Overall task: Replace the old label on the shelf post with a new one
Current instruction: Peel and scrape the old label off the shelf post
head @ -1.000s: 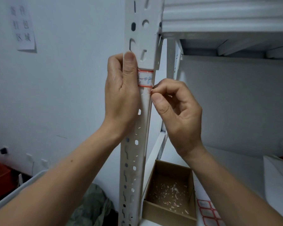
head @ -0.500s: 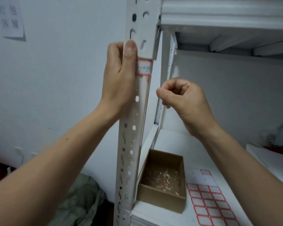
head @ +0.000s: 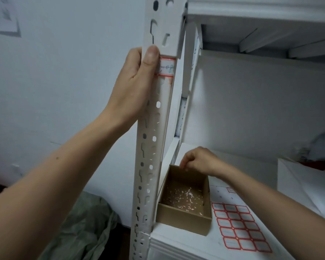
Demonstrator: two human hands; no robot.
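Up on the shelf post [head: 154, 147], just below where the wider upper section ends, the old label [head: 167, 67] is not off yet. It's a white band with red lines top and bottom, lying 9-to-3 across a post whose long axis runs 12-to-6.

The left hand [head: 137, 81] is the near one. Its grip is wrapped on the post, thumb straight up the front face with the tip touching the label's left end, fingers curled round the back edge.

The right hand [head: 201, 160] is well apart, down low at the far rim of the cardboard box [head: 184, 216] on the lower shelf [head: 176, 241]. Its fingertips are bunched and pointing down into the box; whether that grip pinches a scrap or nothing, I cannot tell. Paper flecks litter the box floor.

So here's the geometry that matters — from the right hand the label sits up at about 11 o'clock, a long reach. The sheet of new labels [head: 240, 226] lies at roughly 5 o'clock, just beside the box.

My read: the peeling isn't finished, so the picking hand wants to go up to the label's free right edge while the left braces the post. The risk is the paper tearing into more flecks rather than lifting whole.
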